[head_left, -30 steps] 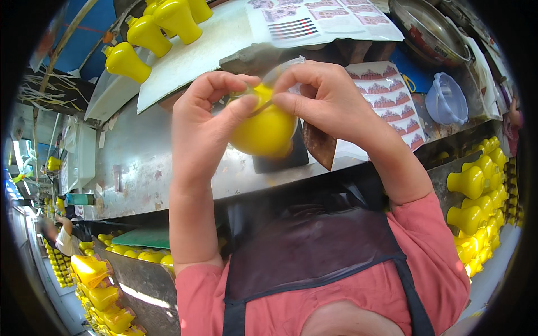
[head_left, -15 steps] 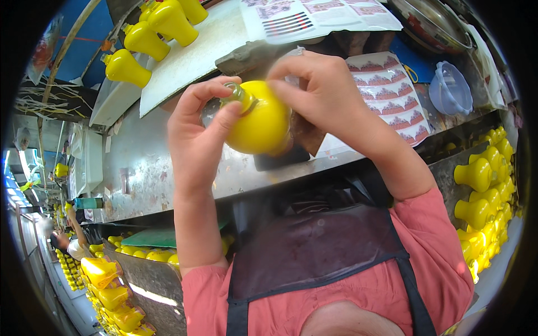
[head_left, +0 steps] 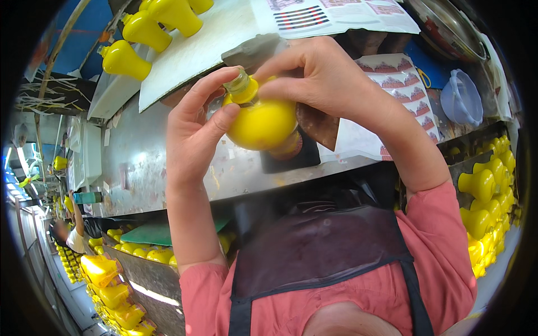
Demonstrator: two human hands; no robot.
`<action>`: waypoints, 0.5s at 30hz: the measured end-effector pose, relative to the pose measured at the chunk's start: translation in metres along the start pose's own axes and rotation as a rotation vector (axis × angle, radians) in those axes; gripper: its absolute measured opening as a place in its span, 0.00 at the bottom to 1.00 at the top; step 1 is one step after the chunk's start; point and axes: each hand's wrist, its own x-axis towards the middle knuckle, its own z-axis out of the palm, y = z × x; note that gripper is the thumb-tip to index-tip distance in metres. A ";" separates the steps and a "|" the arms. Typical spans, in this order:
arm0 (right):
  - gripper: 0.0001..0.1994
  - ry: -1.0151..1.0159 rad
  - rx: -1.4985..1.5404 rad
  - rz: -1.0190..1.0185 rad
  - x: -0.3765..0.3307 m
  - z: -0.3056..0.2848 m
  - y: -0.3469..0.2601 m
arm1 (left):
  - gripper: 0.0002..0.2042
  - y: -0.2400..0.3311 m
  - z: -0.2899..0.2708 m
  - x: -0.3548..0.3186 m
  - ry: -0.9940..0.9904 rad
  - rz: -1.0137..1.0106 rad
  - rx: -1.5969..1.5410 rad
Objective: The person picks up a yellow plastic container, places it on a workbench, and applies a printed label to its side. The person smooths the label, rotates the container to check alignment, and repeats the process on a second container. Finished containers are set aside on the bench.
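bottle neck (head_left: 242,89) now shows more, easing access; left hand (head_left: 193,131) clamps it, right hand (head_left: 314,81) fingers too blurred to tell.

Metal-topped workbench (head_left: 140,162), surface smudged and stained. Far side has a white board (head_left: 218,53), yellow bottles (head_left: 180,17) standing at its left end, printed sheet (head_left: 336,17) lying on its right. Black block (head_left: 305,158) at the front edge; decal sheet (head_left: 406,84) and pale blue plastic tub (head_left: 460,98) toward the right end.
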 end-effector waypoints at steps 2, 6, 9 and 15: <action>0.10 -0.039 -0.048 0.005 0.003 -0.001 0.000 | 0.22 -0.003 -0.006 0.002 -0.028 -0.017 0.042; 0.09 0.006 -0.127 -0.048 0.005 0.001 -0.002 | 0.21 -0.008 -0.009 0.006 -0.017 -0.017 0.044; 0.09 0.071 -0.130 -0.059 0.004 0.007 -0.004 | 0.21 -0.008 -0.008 0.007 -0.002 -0.022 0.034; 0.10 0.090 -0.096 0.038 -0.001 0.012 -0.006 | 0.21 -0.005 -0.004 0.007 0.030 -0.045 0.053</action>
